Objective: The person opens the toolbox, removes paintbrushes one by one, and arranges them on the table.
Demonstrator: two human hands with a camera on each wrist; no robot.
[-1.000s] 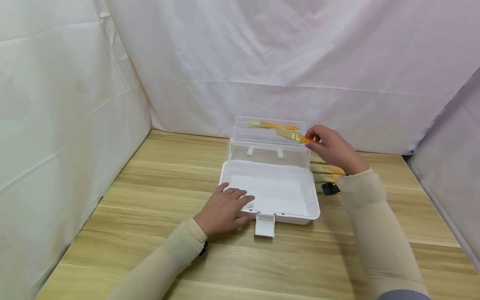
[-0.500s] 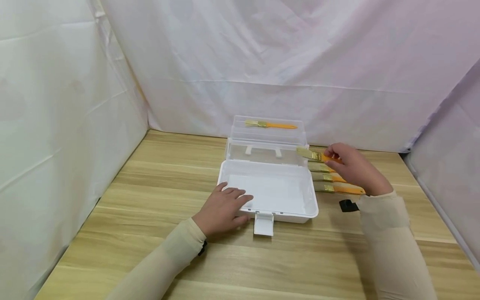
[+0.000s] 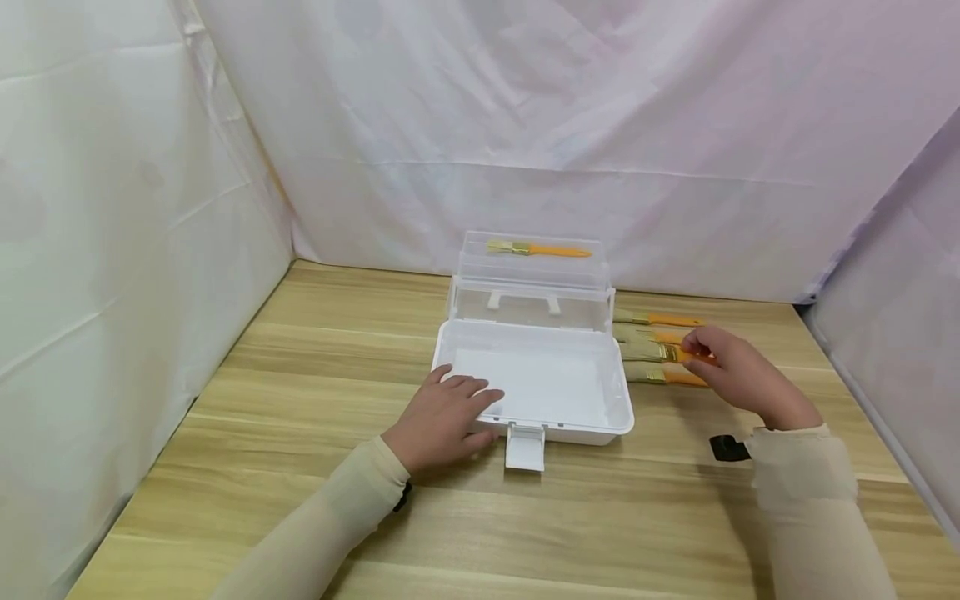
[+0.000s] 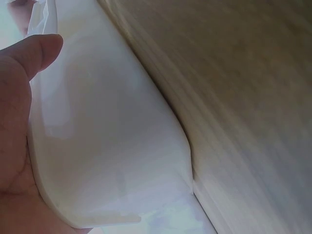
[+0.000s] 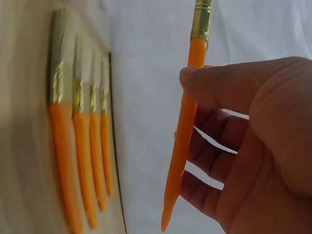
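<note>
Over the right side of the table, my right hand (image 3: pixel 738 375) pinches a paintbrush (image 5: pixel 183 131) by its orange handle, thumb on one side and fingers on the other. Its pale bristles point left, above several like paintbrushes (image 5: pixel 62 146) lying in a row beside the box. My left hand (image 3: pixel 438 421) rests over the front left corner of a white plastic box (image 3: pixel 547 383), fingers spread across the rim. In the left wrist view its thumb (image 4: pixel 46 51) lies along the box's outer wall. The box's inside shows bare.
The clear lid (image 3: pixel 480 267) is swung back, its white handle (image 3: pixel 493 300) folded. Another orange-handled paintbrush (image 3: pixel 555 250) lies on the lid. The front latch (image 3: pixel 525 450) hangs open over the wooden table (image 3: pixel 315 375). White cloth (image 3: pixel 525 108) walls the back and sides.
My right hand has carried the paintbrush from above the lid rightward and toward me, over the row of brushes. My left hand stays on the box corner.
</note>
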